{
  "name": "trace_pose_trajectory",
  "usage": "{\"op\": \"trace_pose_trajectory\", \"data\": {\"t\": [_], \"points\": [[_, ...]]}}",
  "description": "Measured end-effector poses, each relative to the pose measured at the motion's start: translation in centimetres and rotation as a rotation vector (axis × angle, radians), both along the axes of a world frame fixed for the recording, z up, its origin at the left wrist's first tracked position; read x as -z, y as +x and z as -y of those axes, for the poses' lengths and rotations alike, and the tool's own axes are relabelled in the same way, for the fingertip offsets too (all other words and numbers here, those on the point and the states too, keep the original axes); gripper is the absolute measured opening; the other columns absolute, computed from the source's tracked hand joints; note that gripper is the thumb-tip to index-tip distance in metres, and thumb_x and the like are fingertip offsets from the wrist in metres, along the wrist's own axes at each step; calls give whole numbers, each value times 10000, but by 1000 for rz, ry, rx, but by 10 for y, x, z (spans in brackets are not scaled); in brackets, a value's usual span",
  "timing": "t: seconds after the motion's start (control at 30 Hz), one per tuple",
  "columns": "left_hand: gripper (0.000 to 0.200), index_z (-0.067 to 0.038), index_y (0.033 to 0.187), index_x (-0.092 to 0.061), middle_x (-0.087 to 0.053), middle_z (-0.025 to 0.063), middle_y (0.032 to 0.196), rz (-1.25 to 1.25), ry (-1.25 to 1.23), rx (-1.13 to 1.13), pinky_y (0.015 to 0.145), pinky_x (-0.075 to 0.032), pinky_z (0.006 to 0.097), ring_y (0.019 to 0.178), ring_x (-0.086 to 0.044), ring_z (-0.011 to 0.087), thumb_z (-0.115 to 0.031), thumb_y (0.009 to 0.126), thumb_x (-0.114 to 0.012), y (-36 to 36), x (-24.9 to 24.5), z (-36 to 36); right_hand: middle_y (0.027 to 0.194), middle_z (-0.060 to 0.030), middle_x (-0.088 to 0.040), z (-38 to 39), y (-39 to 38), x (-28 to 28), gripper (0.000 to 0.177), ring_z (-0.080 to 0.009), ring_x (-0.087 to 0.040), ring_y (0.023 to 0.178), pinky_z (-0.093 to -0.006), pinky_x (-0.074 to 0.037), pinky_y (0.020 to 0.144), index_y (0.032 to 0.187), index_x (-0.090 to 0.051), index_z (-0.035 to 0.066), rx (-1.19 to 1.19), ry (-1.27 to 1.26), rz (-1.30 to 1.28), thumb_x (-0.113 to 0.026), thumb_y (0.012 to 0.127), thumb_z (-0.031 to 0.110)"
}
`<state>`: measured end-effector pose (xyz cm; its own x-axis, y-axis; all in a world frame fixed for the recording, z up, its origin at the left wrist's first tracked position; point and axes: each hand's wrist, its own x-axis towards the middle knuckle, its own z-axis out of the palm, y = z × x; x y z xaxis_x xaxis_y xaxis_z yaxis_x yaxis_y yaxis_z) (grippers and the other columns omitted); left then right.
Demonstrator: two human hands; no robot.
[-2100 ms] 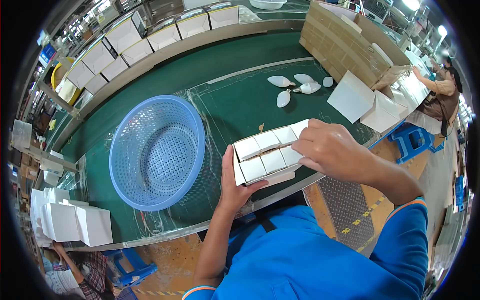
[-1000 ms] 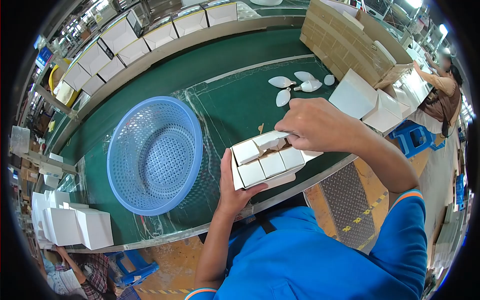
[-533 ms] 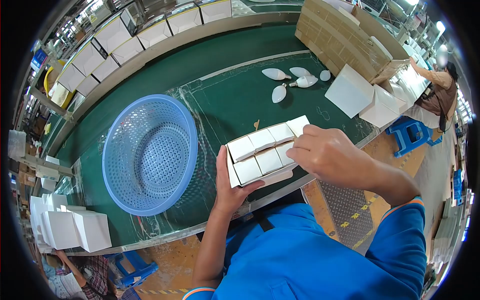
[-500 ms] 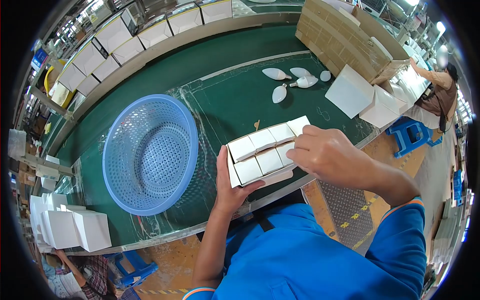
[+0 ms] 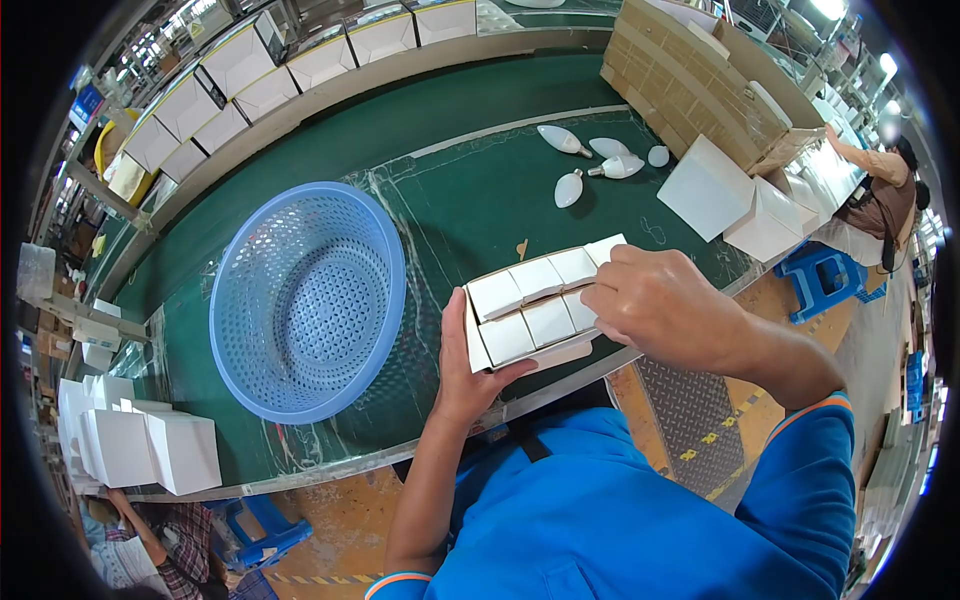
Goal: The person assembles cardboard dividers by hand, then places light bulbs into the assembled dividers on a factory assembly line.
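Note:
A white carton [image 5: 540, 355] packed with several small white boxes [image 5: 535, 277] is held over the near edge of the green table. My left hand [image 5: 469, 365] grips its left end, thumb along the near side and fingers on the far side. At the right end, my right hand [image 5: 660, 305] has its fingers pinched together over the boxes there; what they hold is hidden. Beyond the carton lie several white bulbs [image 5: 568, 188] on the green surface. A blue perforated basket [image 5: 393, 290] stands left of the carton, apart from it.
A large brown cardboard box [image 5: 690, 85] and open white cartons [image 5: 705, 187] stand at the right. White cartons [image 5: 183, 452] are at the near left. Boxes [image 5: 240, 62] line the far ledge. One person [image 5: 885, 200] sits at far right, another [image 5: 185, 545] at lower left.
The view has shifted slightly, so table items appear a little displaced. Both hands stay on the carton in nearly the same pose, my right fingers still pinched at its right end.

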<state>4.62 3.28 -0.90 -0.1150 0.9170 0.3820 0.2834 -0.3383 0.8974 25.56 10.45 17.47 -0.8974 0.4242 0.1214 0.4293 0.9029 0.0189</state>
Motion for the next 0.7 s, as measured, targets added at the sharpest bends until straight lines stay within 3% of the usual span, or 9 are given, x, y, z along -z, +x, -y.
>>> {"op": "trace_pose_trajectory", "data": {"t": [0.4,0.47,0.6,0.67,0.7], "points": [[1134,11,1413,-266,-449,186,1298,9,11,-6,1009,-390,423,1172,-491,355,-220,523,-928,0,1,0,674,-99,-600,-1,-6,-2,102,-213,-607,714,-322,-516,585,720,-617,1,18,71,150,-656,685,89],[1209,28,1464,-100,-421,169,1371,-80,-7,42,1065,-359,386,1252,-456,272,-148,584,-910,-3,0,0,675,-105,-606,-2,-7,-5,110,-215,-613,719,-327,-523,581,721,-620,-11,16,54,162,-658,676,82],[1214,29,1464,-105,-424,168,1370,-72,-26,31,1061,-365,381,1251,-456,271,-144,574,-913,-2,-3,1,680,-105,-611,-3,-10,-2,113,-214,-612,707,-326,-525,573,727,-623,-13,10,46,159,-659,672,79],[1117,-1,1426,-260,-448,180,1319,3,9,-16,1015,-398,414,1188,-495,345,-216,550,-919,1,-3,0,670,-97,-602,-4,-12,0,109,-208,-609,697,-318,-518,561,714,-617,-6,-25,93,156,-661,664,81],[1117,-1,1426,-260,-448,180,1319,4,8,-17,1015,-398,414,1188,-495,345,-216,550,-919,1,-3,0,670,-97,-602,-4,-12,0,109,-208,-609,697,-318,-518,561,714,-617,-6,-26,92,156,-661,664,81]]}}
